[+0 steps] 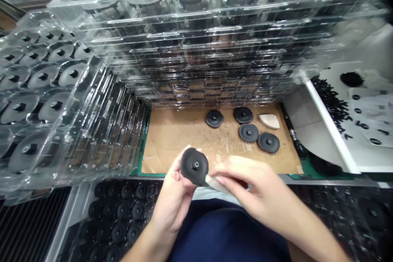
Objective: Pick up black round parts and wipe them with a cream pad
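My left hand (176, 192) is closed around the rim of a black rounded disc (194, 166), held above the near edge of the cardboard. The disc's face, with a small raised metal-tipped stud at its centre, is turned up. My right hand (242, 180) pinches a white cloth-like piece (217, 184) between thumb and fingers. That piece touches the lower right rim of the disc. Beyond my hands, a similar black disc (214, 118) lies alone on the cardboard, and several more discs (248, 133) lie grouped to its right.
Cardboard (175, 131) covers the work surface. A white wedge-shaped pad (269, 121) and a black-handled tool (293, 135) lie at the right. Tall stacks of clear trays (196, 49) holding discs stand behind and left. An open white box (334, 127) contains small black parts (330, 102).
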`<control>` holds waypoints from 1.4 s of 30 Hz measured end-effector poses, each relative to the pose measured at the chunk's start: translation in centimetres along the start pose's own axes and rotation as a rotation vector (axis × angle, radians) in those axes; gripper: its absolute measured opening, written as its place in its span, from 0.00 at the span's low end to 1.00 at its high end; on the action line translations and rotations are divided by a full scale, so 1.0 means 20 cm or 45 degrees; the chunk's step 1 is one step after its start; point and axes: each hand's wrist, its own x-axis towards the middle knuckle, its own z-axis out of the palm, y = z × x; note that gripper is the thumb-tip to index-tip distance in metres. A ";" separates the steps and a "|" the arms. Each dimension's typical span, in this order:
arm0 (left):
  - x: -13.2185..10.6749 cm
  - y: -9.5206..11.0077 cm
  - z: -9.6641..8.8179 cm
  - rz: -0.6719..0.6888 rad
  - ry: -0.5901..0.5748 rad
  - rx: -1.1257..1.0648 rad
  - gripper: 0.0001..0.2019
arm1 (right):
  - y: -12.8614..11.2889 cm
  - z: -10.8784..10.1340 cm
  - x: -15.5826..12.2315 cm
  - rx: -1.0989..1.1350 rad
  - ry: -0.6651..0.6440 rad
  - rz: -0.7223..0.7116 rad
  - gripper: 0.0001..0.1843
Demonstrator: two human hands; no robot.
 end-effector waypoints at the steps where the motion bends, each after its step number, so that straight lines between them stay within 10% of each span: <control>1: 0.00 0.00 0.00 0.008 0.000 -0.009 0.28 | 0.00 -0.01 0.00 -0.020 -0.009 0.034 0.09; 6: 0.02 0.00 0.01 0.079 -0.062 0.005 0.30 | 0.04 -0.01 0.01 0.135 0.183 -0.051 0.09; 16: 0.03 0.02 -0.03 0.056 0.037 0.041 0.34 | 0.34 0.14 -0.18 0.200 0.079 0.555 0.10; 22: 0.01 -0.02 -0.01 0.036 0.011 0.045 0.29 | 0.09 0.08 -0.04 0.147 0.366 0.296 0.10; 26: -0.01 -0.01 -0.04 -0.024 -0.002 0.029 0.27 | -0.07 0.09 0.08 0.101 0.185 -0.154 0.13; 30: -0.02 0.00 -0.04 -0.041 0.063 0.052 0.28 | -0.08 0.12 0.13 0.087 -0.170 -0.035 0.11; 34: -0.02 0.00 -0.01 -0.151 -0.047 0.059 0.20 | -0.08 0.13 0.12 0.056 0.176 -0.164 0.13; 39: -0.01 0.03 -0.02 -0.175 -0.153 -0.032 0.28 | -0.09 0.02 0.00 0.118 -0.091 0.032 0.11; 42: -0.02 0.03 -0.02 -0.180 -0.183 -0.043 0.31 | -0.08 -0.01 0.00 -0.205 0.081 0.070 0.11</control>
